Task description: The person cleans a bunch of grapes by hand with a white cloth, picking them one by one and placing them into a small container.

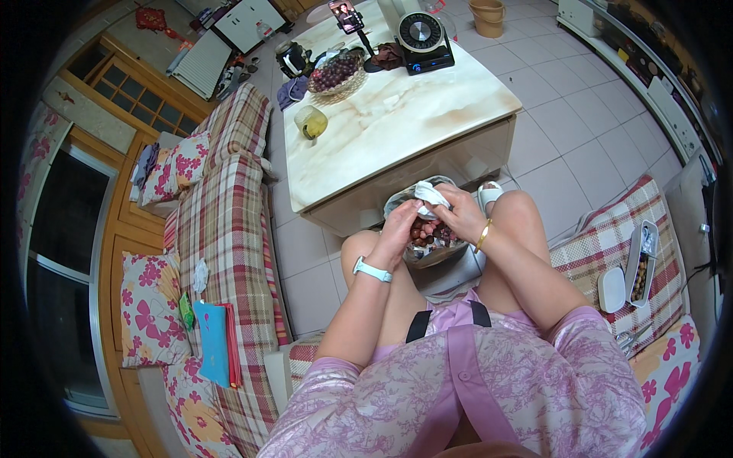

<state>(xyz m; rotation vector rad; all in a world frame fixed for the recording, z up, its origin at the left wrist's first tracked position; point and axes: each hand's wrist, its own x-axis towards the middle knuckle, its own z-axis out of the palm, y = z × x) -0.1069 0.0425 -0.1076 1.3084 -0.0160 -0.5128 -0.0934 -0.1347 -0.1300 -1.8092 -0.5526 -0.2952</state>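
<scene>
My left hand, with a pale watch on its wrist, and my right hand, with a gold-coloured bangle, meet above a lined waste bin between my knees. A crumpled white tissue is pinched in my right hand's fingers, and my left fingertips touch its lower edge. Below the hands, reddish grapes or grape skins and other scraps show in the bin. Whether something small is inside the tissue is hidden.
A marble-topped table stands ahead, bearing a basket of grapes, a glass cup, a phone on a stand and a small fan. Plaid sofas lie at both sides; the right one holds a long white container.
</scene>
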